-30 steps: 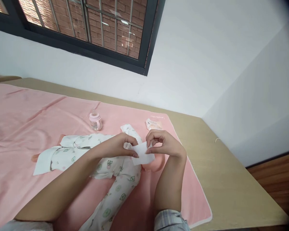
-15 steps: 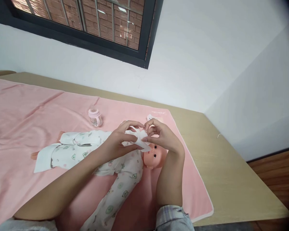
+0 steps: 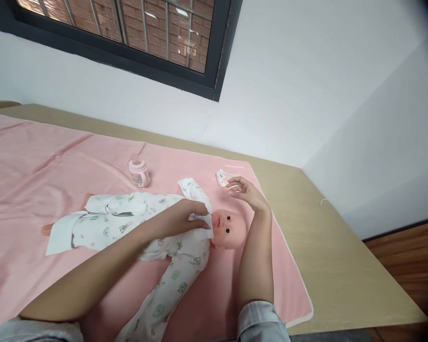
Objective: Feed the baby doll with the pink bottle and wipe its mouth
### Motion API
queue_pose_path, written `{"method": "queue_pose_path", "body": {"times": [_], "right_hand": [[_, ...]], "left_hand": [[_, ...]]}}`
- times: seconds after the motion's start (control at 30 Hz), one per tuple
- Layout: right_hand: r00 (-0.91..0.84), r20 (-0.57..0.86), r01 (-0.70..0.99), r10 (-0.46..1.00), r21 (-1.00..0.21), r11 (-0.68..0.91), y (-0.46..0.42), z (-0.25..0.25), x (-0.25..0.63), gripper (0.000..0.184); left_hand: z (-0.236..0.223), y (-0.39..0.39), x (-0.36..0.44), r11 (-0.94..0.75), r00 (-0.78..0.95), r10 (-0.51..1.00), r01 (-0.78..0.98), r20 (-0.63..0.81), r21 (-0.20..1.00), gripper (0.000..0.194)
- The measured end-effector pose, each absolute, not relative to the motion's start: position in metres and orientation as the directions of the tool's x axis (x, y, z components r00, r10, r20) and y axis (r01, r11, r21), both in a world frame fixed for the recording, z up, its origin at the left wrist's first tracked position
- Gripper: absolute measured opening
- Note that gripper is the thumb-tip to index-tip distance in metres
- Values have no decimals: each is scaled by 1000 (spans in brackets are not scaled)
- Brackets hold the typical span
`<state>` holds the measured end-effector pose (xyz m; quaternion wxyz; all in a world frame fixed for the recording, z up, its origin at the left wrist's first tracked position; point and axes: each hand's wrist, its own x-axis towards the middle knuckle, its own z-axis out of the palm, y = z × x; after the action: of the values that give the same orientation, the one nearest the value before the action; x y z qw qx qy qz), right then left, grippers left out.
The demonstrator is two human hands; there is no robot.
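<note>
A baby doll (image 3: 233, 232) in white printed pajamas (image 3: 110, 227) lies on its back, its head toward the right. My left hand (image 3: 187, 218) is closed on a white tissue (image 3: 207, 227), holding it over the doll's neck just below the mouth. Off to the right of it, my right hand (image 3: 244, 192) has its fingers apart and appears to hold nothing. Its fingertips are beside a small, mostly white packet (image 3: 223, 177) that lies past the doll's head.
A pink-topped baby bottle (image 3: 139, 173) stands beyond the doll's legs. Everything rests on a pink blanket (image 3: 74, 166) spread over a wooden table (image 3: 328, 266). Behind the table is a white wall (image 3: 271, 95) with a dark-framed window (image 3: 214, 57).
My right hand has let go of the tissue and moved right, toward the packet. My left hand has kept the tissue and brought it lower, by the doll's chin.
</note>
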<state>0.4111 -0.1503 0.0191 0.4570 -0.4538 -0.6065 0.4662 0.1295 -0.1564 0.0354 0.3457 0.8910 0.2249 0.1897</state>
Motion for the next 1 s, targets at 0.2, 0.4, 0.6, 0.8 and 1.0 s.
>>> {"method": "queue_pose_path", "body": {"times": [0.2, 0.4, 0.6, 0.8, 1.0], "right_hand": [[-96, 75, -219, 993, -974, 52, -127, -66, 433, 48], [-64, -18, -370, 998, -928, -41, -125, -97, 432, 47], [-19, -63, -361, 998, -930, -66, -119, -91, 427, 43], [1, -53, -357, 999, -933, -49, -120, -92, 427, 41], [20, -51, -367, 998, -929, -40, -118, -93, 422, 40]], "left_hand": [[21, -159, 146, -720, 829, 525, 310, 195, 621, 18], [16, -162, 149, -724, 822, 502, 228, 270, 651, 18], [8, -161, 151, -749, 844, 468, 222, 262, 624, 22], [1, -159, 153, -764, 839, 475, 244, 264, 598, 24], [4, -161, 152, -781, 813, 496, 263, 305, 567, 21]]}}
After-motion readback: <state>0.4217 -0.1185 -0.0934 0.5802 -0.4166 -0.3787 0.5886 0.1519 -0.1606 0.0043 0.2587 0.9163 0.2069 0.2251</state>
